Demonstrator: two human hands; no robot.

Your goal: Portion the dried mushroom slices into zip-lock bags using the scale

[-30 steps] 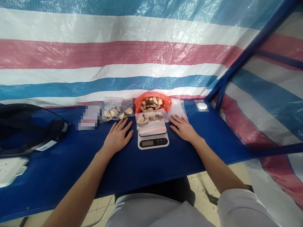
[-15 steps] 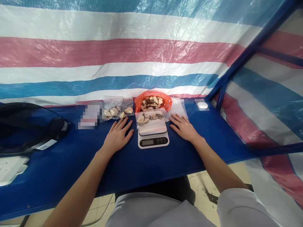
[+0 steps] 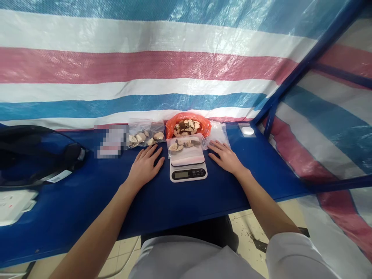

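Note:
My left hand (image 3: 145, 164) lies flat on the blue table, fingers spread, left of a white kitchen scale (image 3: 188, 174). Flat on the other side of the scale rests my right hand (image 3: 225, 156), its fingertips at the edge of some clear plastic bags (image 3: 217, 131). Across the scale's platform lies a clear bag of dried slices (image 3: 186, 144), which look like mushroom pieces. Behind it an open orange-red plastic bag (image 3: 205, 126) holds many more slices. Two clear bags of slices (image 3: 141, 136) sit just beyond my left fingertips. The scale's display is too dim to read.
At the left are a black headset (image 3: 71, 157) and a white power strip (image 3: 16, 207). A blurred-out card (image 3: 112, 141) lies beside the bagged slices. A small white round object (image 3: 247, 131) in clear wrap sits back right. Striped sheeting (image 3: 162, 66) hangs behind the blue table (image 3: 162, 207).
The view has shifted very slightly. Both hands and the things on the table stay in place.

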